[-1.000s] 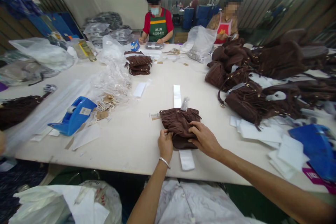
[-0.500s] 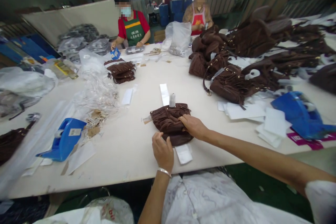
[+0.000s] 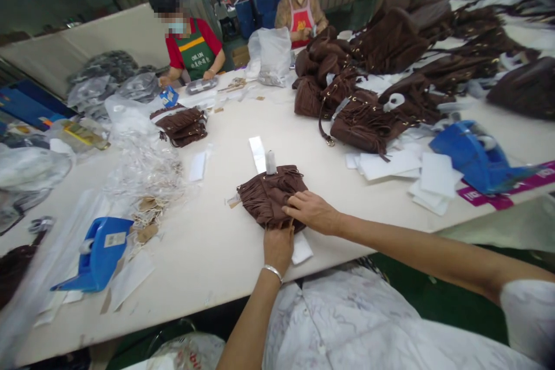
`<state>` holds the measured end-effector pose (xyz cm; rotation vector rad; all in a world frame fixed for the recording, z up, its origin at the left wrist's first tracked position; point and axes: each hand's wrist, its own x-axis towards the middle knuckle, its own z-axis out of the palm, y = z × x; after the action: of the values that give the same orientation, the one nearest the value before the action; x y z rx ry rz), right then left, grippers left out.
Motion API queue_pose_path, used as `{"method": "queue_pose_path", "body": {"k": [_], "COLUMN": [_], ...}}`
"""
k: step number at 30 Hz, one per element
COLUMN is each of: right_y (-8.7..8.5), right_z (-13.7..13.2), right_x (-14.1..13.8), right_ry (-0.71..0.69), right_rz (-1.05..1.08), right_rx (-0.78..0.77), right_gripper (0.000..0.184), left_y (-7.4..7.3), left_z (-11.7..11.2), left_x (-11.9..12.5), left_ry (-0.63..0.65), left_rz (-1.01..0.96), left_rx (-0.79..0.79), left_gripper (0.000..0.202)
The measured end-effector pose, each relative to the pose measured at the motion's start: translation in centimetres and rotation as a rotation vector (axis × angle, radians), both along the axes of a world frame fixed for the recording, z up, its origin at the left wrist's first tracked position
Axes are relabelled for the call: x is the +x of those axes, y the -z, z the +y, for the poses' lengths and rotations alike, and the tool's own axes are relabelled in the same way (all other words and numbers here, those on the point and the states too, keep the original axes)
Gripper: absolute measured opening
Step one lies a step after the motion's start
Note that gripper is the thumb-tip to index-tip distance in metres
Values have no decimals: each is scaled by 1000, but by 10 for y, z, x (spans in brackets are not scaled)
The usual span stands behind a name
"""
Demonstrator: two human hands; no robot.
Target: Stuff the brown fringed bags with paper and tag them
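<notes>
A dark brown fringed handbag [image 3: 271, 193] lies on the table in front of me, over a strip of white paper [image 3: 257, 153] that sticks out beyond its far and near edges. A wrapped greyish piece [image 3: 270, 162] stands up at the bag's far edge. My left hand [image 3: 278, 247], with a silver bangle at the wrist, grips the bag's near edge, its fingertips partly hidden by the leather. From the right, my right hand [image 3: 315, 211] holds the bag's front with bent fingers.
Blue tape dispensers [image 3: 99, 254] stand at left and right [image 3: 472, 153]. Brown bags [image 3: 373, 81] are heaped at back right, white cards [image 3: 390, 166] before them. Clear plastic bags [image 3: 143, 156] and string tags [image 3: 148, 217] lie left. Two people [image 3: 197, 49] work across the table [image 3: 234, 121].
My left hand has moved from beside the bag onto its near edge. My right hand stays on the bag's front. The whole view has shifted and tilted slightly.
</notes>
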<state>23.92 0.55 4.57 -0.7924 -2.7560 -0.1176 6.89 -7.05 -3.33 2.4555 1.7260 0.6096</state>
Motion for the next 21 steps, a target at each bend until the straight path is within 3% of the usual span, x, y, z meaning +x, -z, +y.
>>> {"method": "queue_pose_path", "body": {"k": [5,13,21], "right_y": [23,69,74], "right_z": [-21,-21,-25], "right_x": [10,24,21], "right_ry": [0,-81,-29], "right_rz": [25,136,57], "right_rx": [46,28,23], "right_gripper": [41,41,47], "left_y": [5,18,17], "left_z": [5,1,-22], "left_x": [-1,-16,-44], "left_ry": [4,25,-2], "left_rz": [-24,-94,-161], "left_rx": [-52,-102,-88], "left_gripper": [31,31,31]}}
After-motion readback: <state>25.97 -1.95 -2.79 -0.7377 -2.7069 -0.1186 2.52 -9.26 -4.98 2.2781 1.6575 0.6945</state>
